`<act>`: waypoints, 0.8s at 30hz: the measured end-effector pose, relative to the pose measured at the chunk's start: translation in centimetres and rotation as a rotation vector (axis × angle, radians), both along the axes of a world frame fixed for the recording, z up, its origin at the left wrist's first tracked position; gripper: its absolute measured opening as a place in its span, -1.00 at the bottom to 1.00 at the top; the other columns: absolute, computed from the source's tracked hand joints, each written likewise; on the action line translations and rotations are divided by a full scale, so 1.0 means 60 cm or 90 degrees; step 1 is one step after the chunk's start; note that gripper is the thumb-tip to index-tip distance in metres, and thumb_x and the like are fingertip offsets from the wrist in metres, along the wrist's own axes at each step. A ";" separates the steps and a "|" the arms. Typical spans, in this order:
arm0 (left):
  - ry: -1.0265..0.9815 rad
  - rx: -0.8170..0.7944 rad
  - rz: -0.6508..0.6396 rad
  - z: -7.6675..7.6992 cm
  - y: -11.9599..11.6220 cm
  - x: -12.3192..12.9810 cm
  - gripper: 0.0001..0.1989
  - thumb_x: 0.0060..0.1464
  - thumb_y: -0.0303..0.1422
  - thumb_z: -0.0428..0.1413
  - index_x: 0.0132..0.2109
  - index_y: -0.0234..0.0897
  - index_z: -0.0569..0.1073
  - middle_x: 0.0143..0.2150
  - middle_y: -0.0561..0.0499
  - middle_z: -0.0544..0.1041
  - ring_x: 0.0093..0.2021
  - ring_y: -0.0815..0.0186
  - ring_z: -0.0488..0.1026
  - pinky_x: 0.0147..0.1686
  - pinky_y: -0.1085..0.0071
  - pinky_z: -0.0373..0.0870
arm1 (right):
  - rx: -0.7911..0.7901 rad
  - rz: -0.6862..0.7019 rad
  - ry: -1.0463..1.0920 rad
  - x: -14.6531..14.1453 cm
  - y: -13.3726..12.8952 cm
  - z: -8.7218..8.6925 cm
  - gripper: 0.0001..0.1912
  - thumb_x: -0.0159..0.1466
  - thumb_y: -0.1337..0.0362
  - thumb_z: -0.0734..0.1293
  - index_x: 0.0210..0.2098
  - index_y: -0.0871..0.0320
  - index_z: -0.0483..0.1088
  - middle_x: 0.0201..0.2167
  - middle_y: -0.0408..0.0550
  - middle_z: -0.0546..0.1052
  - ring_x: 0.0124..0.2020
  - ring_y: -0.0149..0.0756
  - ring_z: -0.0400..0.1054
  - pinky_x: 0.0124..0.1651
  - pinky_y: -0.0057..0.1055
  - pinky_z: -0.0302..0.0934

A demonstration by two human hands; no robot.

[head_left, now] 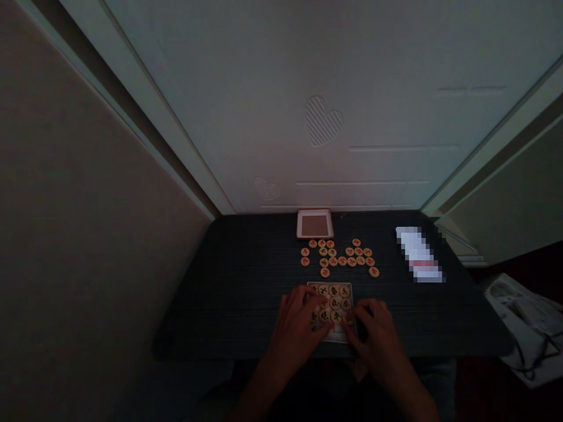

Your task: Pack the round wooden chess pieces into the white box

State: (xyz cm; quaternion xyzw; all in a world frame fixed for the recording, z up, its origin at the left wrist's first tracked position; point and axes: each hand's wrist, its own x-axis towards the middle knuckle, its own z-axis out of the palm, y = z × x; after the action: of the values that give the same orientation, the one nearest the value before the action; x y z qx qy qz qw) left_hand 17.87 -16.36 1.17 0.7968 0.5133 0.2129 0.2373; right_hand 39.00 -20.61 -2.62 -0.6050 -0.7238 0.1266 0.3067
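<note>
A shallow white box [338, 336] lies near the table's front edge, with rows of round wooden pieces marked in black characters [334, 291] inside. My left hand [297, 319] reaches over the box's left side, its fingers apart and touching pieces. At the right side, my right hand [375, 329] has its fingertips on a piece in the lower right corner, thumb at the box's front. Beyond the box, several loose round pieces with red characters [342, 261] lie spread on the table, a few among them with black characters [324, 252].
The dark table [237, 281] stands against a white panel with heart patterns. An open lid or tray [315, 225] sits at the back edge. A bright, pixelated flat object [417, 255] is at the right. Beyond the table's right edge is a white bag [523, 328].
</note>
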 end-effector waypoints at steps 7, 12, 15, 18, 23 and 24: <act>0.021 0.013 -0.017 -0.006 0.007 0.005 -0.48 -0.02 -0.38 0.41 0.09 -0.07 0.48 0.09 -0.04 0.45 0.12 0.02 0.40 0.07 0.08 0.31 | -0.029 0.010 0.004 0.003 0.003 -0.015 -0.97 0.30 0.31 0.38 -0.25 0.04 0.44 -0.23 -0.02 0.47 -0.17 -0.11 0.36 -0.08 -0.10 0.31; 0.025 0.018 -0.013 -0.006 0.008 0.005 -0.50 -0.01 -0.38 0.41 0.08 -0.06 0.49 0.08 -0.03 0.46 0.11 0.03 0.41 0.07 0.07 0.32 | -0.041 0.006 0.026 0.003 0.005 -0.019 -0.93 0.27 0.32 0.41 -0.27 0.05 0.44 -0.25 -0.04 0.47 -0.16 -0.11 0.37 -0.05 -0.11 0.29; 0.027 0.020 -0.005 -0.010 0.010 0.005 -0.50 -0.01 -0.35 0.42 0.08 -0.06 0.49 0.09 -0.04 0.46 0.11 0.02 0.41 0.07 0.05 0.33 | -0.047 -0.002 0.045 0.002 0.006 -0.017 -0.93 0.27 0.31 0.42 -0.30 0.04 0.44 -0.27 -0.06 0.48 -0.18 -0.11 0.39 -0.05 -0.12 0.30; 0.010 0.020 -0.008 -0.013 0.013 0.000 -0.49 -0.02 -0.31 0.43 0.08 -0.06 0.49 0.10 -0.03 0.45 0.12 0.02 0.40 0.10 0.05 0.32 | -0.057 0.002 0.076 0.002 0.005 -0.012 -0.92 0.31 0.22 0.41 -0.30 0.04 0.44 -0.28 -0.07 0.49 -0.18 -0.12 0.40 -0.04 -0.13 0.29; -0.031 0.034 0.027 -0.014 0.036 -0.014 -0.64 0.14 -0.28 0.31 0.08 -0.08 0.49 0.08 -0.03 0.43 0.10 0.09 0.41 0.13 0.08 0.35 | -0.067 -0.037 0.146 0.014 0.006 -0.009 -0.84 0.36 0.13 0.37 -0.32 0.03 0.46 -0.31 -0.07 0.51 -0.22 -0.15 0.42 -0.11 -0.24 0.31; -0.038 0.041 0.041 -0.015 0.044 -0.017 -0.70 0.19 -0.28 0.27 0.06 -0.10 0.50 0.07 -0.04 0.43 0.09 0.10 0.42 0.13 0.09 0.36 | -0.069 -0.054 0.161 0.017 0.007 -0.010 -0.83 0.37 0.12 0.35 -0.31 0.04 0.46 -0.32 -0.07 0.51 -0.24 -0.16 0.42 -0.15 -0.27 0.31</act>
State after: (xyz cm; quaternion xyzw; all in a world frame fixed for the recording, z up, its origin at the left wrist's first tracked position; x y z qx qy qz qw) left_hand 16.86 -13.75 0.29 0.7803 0.5245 0.2603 0.2196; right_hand 40.01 -20.18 -3.24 -0.6298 -0.6454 0.2280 0.3671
